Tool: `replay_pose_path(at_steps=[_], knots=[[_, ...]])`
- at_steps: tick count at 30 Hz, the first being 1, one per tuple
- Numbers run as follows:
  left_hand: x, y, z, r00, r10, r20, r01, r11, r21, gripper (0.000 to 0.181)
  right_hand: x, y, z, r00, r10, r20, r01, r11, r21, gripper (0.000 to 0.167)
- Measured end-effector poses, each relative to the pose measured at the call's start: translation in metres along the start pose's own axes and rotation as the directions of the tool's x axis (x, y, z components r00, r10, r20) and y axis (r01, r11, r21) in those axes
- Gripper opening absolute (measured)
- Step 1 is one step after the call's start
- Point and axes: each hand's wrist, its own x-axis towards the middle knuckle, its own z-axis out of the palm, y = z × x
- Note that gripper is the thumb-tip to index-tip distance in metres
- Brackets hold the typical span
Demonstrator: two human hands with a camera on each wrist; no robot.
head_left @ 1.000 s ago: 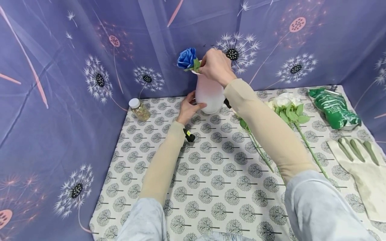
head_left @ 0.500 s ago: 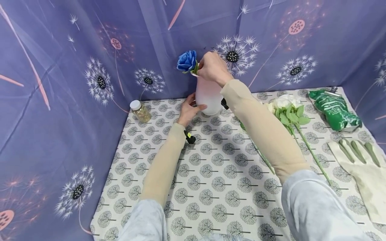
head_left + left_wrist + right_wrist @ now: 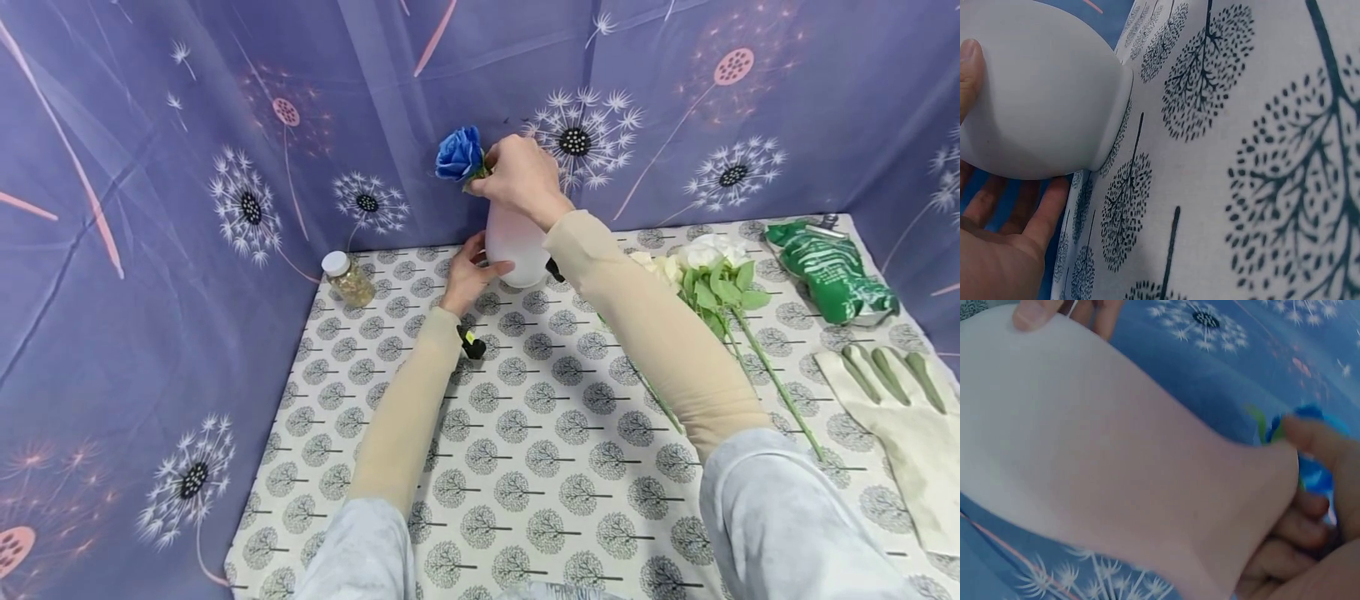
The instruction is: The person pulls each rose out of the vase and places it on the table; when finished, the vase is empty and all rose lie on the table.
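A pale pink and white vase (image 3: 514, 242) stands upright at the back of the table. My left hand (image 3: 468, 272) holds its lower body, thumb in front and fingers behind; in the left wrist view those fingers (image 3: 1047, 206) curve under the vase's side. A blue rose (image 3: 458, 155) leans out over the left of the vase mouth. At the mouth, my right hand (image 3: 523, 175) pinches the rose just below its bloom, near the green leaf. The right wrist view has the thumb (image 3: 1313, 440) beside the vase rim, with the other fingers curled there. The rose's stem is hidden.
White roses (image 3: 712, 258) with long green stems lie right of the vase, partly behind my right forearm. Farther right are a green bag (image 3: 834, 271) and a cream glove (image 3: 900, 433). A white-capped jar (image 3: 349, 279) stands at the back left, near the curtain (image 3: 285, 50).
My right hand has shifted slightly left and down at the vase mouth. The blue rose's bloom has moved a little left. My left hand stays on the vase.
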Motion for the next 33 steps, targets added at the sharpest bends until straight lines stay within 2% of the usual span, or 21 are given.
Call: replay_pose_path(at_steps=[2, 5, 8, 12, 19, 24, 27, 30, 33], knots=[[0.000, 0.000, 0.000, 1.000, 0.004, 0.001, -0.004, 1.000, 0.004, 0.087, -0.001, -0.003, 0.006, 0.998, 0.008, -0.058, -0.010, 0.999, -0.031, 0.027], [-0.001, 0.000, 0.000, 1.000, 0.010, 0.008, -0.010, 1.000, 0.008, 0.086, -0.001, -0.008, 0.014, 0.991, -0.004, -0.137, -0.001, 0.999, -0.035, 0.028], [-0.001, 0.001, 0.001, 1.000, 0.014, 0.019, -0.014, 1.000, 0.002, 0.084, -0.003, -0.010, 0.017, 0.984, -0.016, -0.179, 0.012, 1.000, -0.027, 0.025], [0.000, 0.000, 0.002, 1.000, 0.014, 0.014, -0.014, 1.000, -0.001, 0.085, -0.003, -0.009, 0.017, 0.982, -0.002, -0.188, -0.001, 1.000, -0.018, 0.022], [0.001, -0.002, 0.002, 1.000, -0.004, -0.001, 0.004, 1.000, 0.005, 0.090, 0.000, -0.002, 0.010, 0.981, -0.013, -0.196, 0.020, 0.999, 0.034, 0.028], [0.002, -0.002, 0.002, 1.000, -0.020, -0.011, 0.020, 1.000, -0.003, 0.089, 0.001, 0.002, 0.003, 0.975, -0.037, -0.219, 0.052, 0.997, 0.064, 0.029], [0.003, -0.002, 0.001, 1.000, -0.024, -0.017, 0.024, 1.000, -0.010, 0.088, 0.000, 0.004, -0.004, 0.977, -0.017, -0.212, 0.037, 0.995, 0.090, 0.027], [0.003, -0.003, 0.001, 0.999, -0.029, -0.020, 0.028, 0.999, -0.018, 0.089, -0.002, 0.007, -0.012, 0.980, 0.018, -0.200, 0.011, 0.990, 0.143, 0.027], [0.003, -0.003, 0.001, 0.999, -0.036, -0.020, 0.036, 0.999, -0.025, 0.090, -0.004, 0.012, -0.017, 0.976, 0.019, -0.217, 0.030, 0.975, 0.221, 0.025]])
